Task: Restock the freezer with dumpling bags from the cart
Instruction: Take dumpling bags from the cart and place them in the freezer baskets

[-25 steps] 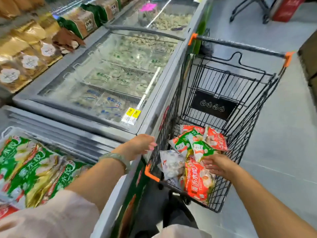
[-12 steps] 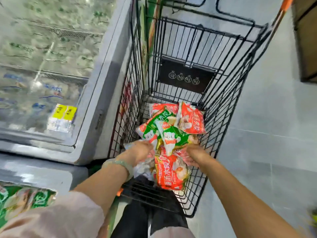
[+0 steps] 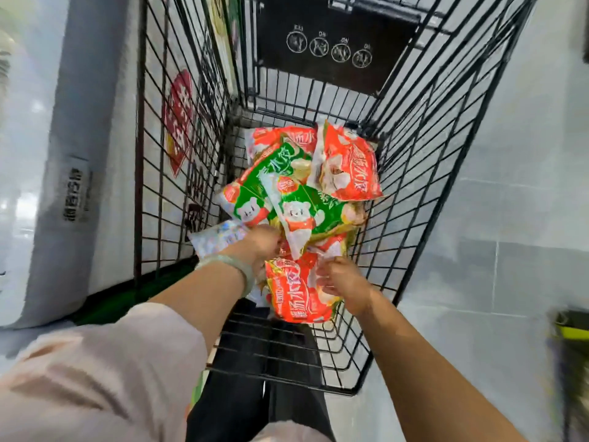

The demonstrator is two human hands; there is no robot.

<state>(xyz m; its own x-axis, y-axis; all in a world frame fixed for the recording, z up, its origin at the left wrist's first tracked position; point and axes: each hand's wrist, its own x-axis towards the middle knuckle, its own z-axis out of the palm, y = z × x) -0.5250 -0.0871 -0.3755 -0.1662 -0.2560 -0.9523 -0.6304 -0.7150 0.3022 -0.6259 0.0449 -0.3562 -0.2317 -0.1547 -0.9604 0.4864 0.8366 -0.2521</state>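
A black wire cart (image 3: pixel 424 173) holds several dumpling bags. The nearest is a red bag (image 3: pixel 294 298), tilted against the cart's near end. Behind it lie two green bags (image 3: pixel 306 212), another red bag (image 3: pixel 350 167) and a pale bag (image 3: pixel 216 240) at the left. My left hand (image 3: pixel 259 248), with a pale green bangle on its wrist, curls over the near red bag's top left edge. My right hand (image 3: pixel 345 282) pinches that bag's upper right edge. The fingertips of both hands are partly hidden among the bags.
The freezer's white outer wall (image 3: pixel 63 154) stands close along the cart's left side. Grey tiled floor (image 3: pixel 510 218) lies to the right. A dark object with a yellow-green edge (image 3: pixel 570 333) sits at the far right, blurred.
My view has dropped from the freezer lids down into the cart. My left hand left the freezer edge and went into the cart, and both hands closed on the near red bag.
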